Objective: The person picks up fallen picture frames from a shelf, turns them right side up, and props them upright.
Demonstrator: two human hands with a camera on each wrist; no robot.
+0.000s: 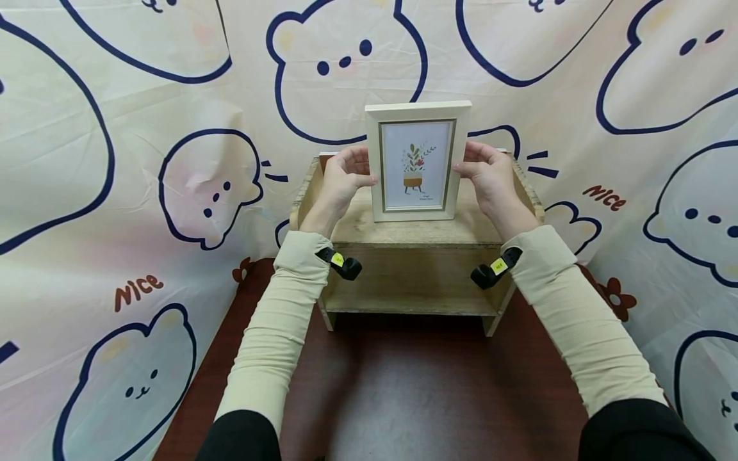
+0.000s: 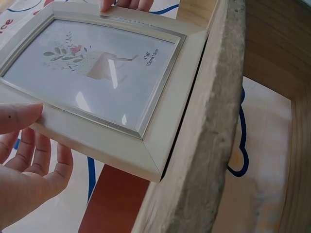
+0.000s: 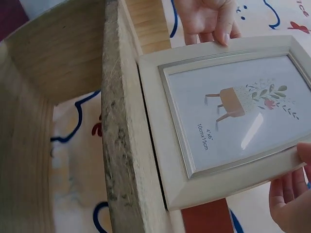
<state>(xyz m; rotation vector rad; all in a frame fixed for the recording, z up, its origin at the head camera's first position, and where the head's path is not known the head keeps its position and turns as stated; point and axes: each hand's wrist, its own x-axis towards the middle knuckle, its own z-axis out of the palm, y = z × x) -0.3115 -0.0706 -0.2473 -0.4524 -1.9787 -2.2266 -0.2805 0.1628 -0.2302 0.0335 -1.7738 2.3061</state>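
Note:
A cream picture frame (image 1: 419,214) with a potted-plant print stands upright on the top board of a small wooden shelf (image 1: 357,232). My left hand (image 1: 344,182) holds its left side, thumb on the front and fingers behind. On the opposite side my right hand (image 1: 492,182) grips the frame the same way. In the left wrist view the frame's lower edge (image 2: 182,116) lies along the board, with a thin dark line between them. The right wrist view shows that edge too, and my right hand (image 3: 291,194) at the frame's side.
The shelf has a lower board (image 1: 403,301) and raised side panels (image 1: 305,192). It stands on a dark red-brown table (image 1: 426,384). A cloth (image 1: 190,186) printed with cartoon bears hangs behind and on both sides.

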